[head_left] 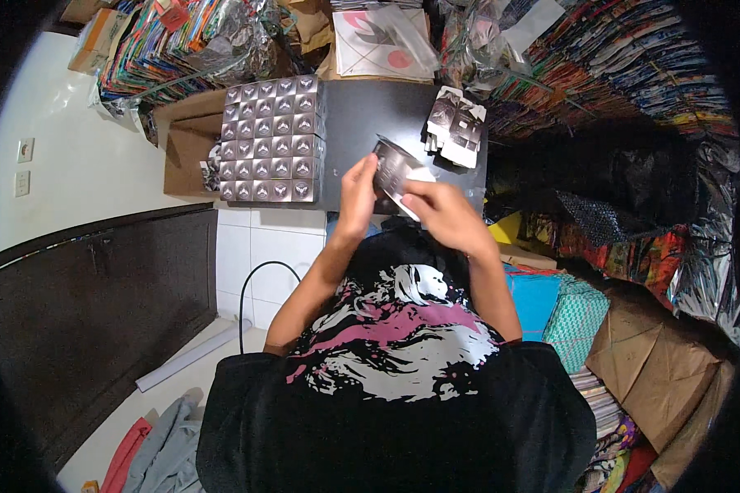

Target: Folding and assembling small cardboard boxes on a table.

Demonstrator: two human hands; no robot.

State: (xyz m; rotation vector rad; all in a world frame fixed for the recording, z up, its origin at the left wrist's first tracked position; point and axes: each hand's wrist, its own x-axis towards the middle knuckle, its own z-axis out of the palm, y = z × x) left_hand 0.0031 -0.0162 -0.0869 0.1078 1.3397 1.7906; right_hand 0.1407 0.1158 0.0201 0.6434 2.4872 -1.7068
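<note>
Between my hands, above the near edge of the dark table (347,131), is a small silver-grey cardboard box (394,168) with white inner flaps, tilted. My left hand (357,199) grips its left side. My right hand (447,215) has its fingers closed on the white flap at the lower right. Whether the box's far end is folded in cannot be made out. A small pile of flat, unfolded cartons (455,125) of the same print lies to the right. On the left, several rows of folded boxes (270,141) form a tight block.
An open brown carton (191,160) stands left of the box block. Wrapped stacks of printed sheets (185,49) and papers (382,41) crowd the back. More bundles (617,74) rise on the right. A dark cabinet (99,287) is at left; a black cable (255,271) loops nearby.
</note>
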